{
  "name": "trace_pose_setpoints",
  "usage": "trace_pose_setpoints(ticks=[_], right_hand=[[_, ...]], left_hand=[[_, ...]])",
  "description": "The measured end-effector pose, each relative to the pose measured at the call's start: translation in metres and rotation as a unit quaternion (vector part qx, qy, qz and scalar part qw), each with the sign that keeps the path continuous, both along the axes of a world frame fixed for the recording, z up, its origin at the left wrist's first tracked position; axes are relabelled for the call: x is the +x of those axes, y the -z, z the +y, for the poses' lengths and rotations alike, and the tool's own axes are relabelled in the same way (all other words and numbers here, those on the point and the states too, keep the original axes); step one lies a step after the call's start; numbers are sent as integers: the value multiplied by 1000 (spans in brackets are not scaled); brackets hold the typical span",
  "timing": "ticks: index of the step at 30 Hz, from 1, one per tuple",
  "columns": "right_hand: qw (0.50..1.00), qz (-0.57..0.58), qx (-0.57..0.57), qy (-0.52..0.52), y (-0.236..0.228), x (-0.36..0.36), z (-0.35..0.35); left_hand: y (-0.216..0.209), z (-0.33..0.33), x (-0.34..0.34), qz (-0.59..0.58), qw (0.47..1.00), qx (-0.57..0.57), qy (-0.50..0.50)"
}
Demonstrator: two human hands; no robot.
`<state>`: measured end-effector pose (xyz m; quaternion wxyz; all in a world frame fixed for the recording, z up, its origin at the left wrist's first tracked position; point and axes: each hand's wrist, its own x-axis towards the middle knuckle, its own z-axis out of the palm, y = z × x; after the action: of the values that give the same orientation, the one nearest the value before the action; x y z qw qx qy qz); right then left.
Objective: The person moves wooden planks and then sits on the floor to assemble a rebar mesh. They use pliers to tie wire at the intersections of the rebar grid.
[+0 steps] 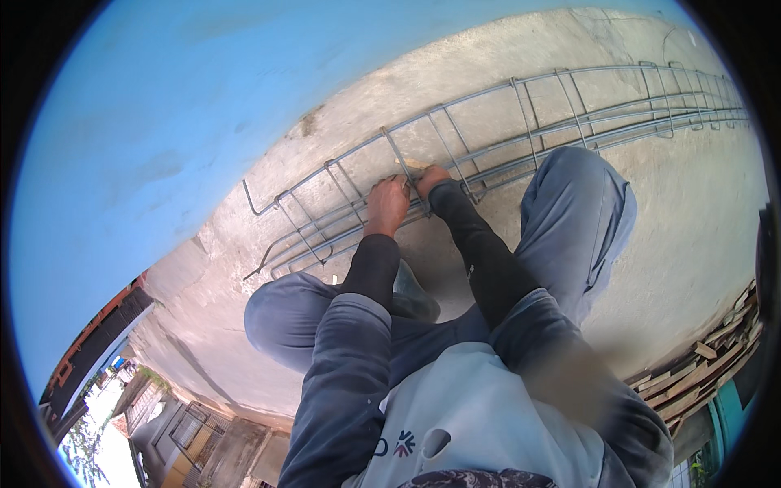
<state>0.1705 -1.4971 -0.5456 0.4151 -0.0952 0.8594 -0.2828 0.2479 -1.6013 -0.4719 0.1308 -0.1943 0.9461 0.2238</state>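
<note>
A long cage of grey steel reinforcing bars [480,91], with several bent stirrups [529,122] along it, lies on the concrete in front of me. My left hand [389,203] is closed at the bars, knuckles up and fingertips mostly hidden. Close beside it, my right hand [434,180] bends down over the same spot, closed, with a stirrup [396,154] running between the two hands. Any small thing within the fingers is too hidden to make out. A short tan strip [413,163] shows just beyond the hands.
My bent knees [576,220] flank the work, the right one close to the cage. Blue wall [154,122] borders the concrete [651,244] at upper left. Stacked wood pieces [700,358] lie at the lower right. Buildings [191,439] appear beyond the lower-left edge.
</note>
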Motion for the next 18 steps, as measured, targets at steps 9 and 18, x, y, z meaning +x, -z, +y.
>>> trace_pose_setpoints(ticks=[9,18], right_hand=[[998,-17,34,58,-18,4,1],[994,-58,18,94,-15,8,0]], left_hand=[[-8,-5,-14,-6,1000,20,-24],[0,-13,-25,2,999,19,-43]])
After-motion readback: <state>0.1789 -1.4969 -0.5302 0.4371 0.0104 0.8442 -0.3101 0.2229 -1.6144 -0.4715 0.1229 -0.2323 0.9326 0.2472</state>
